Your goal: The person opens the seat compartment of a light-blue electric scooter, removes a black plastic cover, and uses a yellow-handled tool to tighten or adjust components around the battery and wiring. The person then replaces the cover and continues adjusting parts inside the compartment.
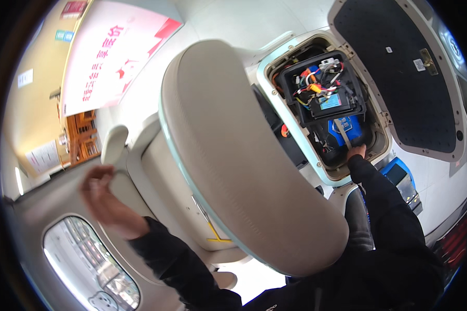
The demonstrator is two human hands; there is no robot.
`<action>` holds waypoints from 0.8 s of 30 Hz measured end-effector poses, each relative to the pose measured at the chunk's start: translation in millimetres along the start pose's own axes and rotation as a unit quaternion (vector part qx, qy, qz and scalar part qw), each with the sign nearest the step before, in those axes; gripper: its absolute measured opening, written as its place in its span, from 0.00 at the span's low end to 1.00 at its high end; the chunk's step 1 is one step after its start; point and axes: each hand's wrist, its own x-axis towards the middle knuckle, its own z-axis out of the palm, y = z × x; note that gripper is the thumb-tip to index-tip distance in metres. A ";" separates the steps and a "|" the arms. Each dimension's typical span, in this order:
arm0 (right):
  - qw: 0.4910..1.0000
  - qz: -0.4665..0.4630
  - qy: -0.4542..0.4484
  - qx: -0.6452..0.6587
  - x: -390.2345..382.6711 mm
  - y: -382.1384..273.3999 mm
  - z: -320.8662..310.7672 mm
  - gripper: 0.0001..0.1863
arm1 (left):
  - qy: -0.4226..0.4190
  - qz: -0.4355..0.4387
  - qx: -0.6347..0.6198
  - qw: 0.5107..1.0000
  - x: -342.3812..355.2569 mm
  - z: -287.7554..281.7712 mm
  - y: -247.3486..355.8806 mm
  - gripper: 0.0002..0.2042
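Note:
My right hand (356, 151) reaches into an open compartment (334, 175) with a pale green rim. Its fingers are closed at the lower end of a tan strap (342, 131), which runs over a blue block (351, 129), apparently a battery. Above the block sits a black tray (291, 83) full of coloured wires, connectors (315, 88) and a black box with a light blue label (329, 101). Off to the left, my left hand (109, 202) is raised beside a beige vehicle's interior, blurred by motion. No object shows in it, and its finger positions are smeared.
A large beige padded seat (233, 155) stands between my arms. The compartment's dark-lined lid (399, 67) is swung open to the right. A blue device with a dark screen (398, 175) rests on the floor by my right forearm. A yellow-handled tool (219, 239) lies under the seat.

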 end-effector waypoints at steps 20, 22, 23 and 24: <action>0.829 0.056 0.387 0.401 -221.1 18.8 -26.9 0.06 | -0.288 -0.527 0.255 0.758 -497.5 -140.4 -368.8 0.10; 0.793 0.102 0.345 0.492 -254.5 17.9 -4.6 0.08 | -0.202 -0.568 0.159 0.782 -488.2 -147.5 -364.4 0.05; 0.786 0.140 0.365 0.480 -273.2 29.6 13.6 0.07 | -0.166 -0.590 0.120 0.781 -483.8 -131.2 -350.7 0.03; 0.789 0.161 0.348 0.480 -296.5 32.3 21.7 0.06 | -0.127 -0.609 0.093 0.777 -475.8 -132.2 -335.6 0.02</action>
